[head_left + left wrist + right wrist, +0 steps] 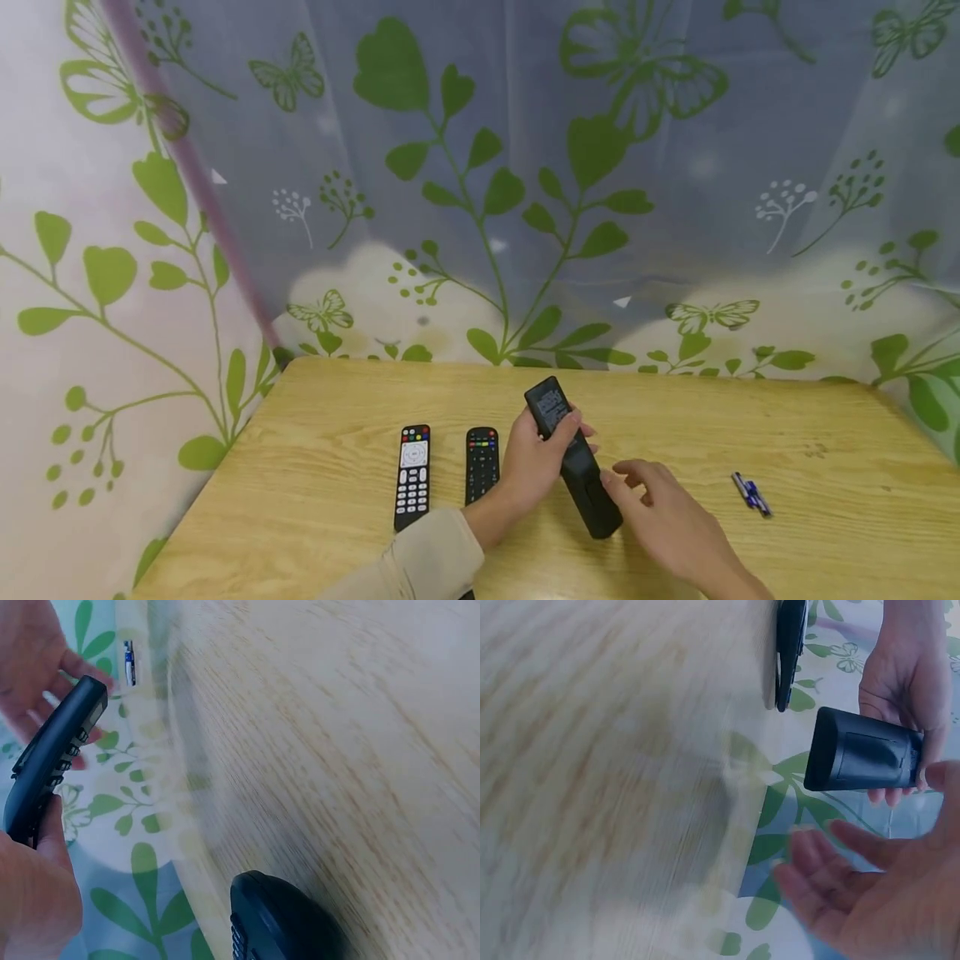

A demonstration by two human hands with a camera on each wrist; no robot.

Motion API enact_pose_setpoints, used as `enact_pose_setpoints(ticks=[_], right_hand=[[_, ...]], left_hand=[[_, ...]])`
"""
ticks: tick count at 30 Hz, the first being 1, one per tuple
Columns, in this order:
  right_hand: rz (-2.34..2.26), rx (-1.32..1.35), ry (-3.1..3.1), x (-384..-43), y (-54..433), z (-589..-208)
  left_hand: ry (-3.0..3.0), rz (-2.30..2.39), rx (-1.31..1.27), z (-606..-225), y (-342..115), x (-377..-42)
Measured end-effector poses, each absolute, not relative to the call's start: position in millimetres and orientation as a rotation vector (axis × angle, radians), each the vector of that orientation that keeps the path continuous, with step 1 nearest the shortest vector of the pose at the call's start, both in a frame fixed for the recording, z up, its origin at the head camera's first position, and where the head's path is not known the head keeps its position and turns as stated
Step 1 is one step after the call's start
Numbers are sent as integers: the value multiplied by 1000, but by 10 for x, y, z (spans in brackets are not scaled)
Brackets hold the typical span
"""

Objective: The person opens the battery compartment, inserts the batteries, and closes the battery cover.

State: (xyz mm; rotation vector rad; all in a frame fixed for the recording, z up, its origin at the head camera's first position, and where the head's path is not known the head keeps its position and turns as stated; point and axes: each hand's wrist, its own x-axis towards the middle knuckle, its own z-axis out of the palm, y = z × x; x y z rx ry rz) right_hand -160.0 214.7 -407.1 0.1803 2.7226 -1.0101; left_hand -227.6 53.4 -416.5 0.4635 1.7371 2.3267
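Note:
My left hand (536,454) grips a black remote control (592,504) by its middle, back side up and tilted over the table. In the right wrist view, the outline of a battery cover (874,759) shows on the remote's back. Close beside the remote's lower end is my right hand (667,517), its thumb nearest to the casing. Its fingers (817,859) are spread and loosely bent, with nothing between them. To the right on the table lie blue-and-silver batteries (752,494), side by side.
Left of the held remote, a black remote with white keys (412,479) and another black remote (482,467) lie face up. My left forearm's beige sleeve (435,554) partly covers them. Behind the wooden table (360,392) hangs a leaf-patterned cloth (480,250).

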Motion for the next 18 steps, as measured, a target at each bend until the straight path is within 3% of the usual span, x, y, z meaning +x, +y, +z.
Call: enact_pose_setpoints(ticks=[18], right_hand=[[-939, -15, 3201, -1412, 1954, -4090]], left_hand=[[1749, 2335, 474, -4166, 551, -2243]])
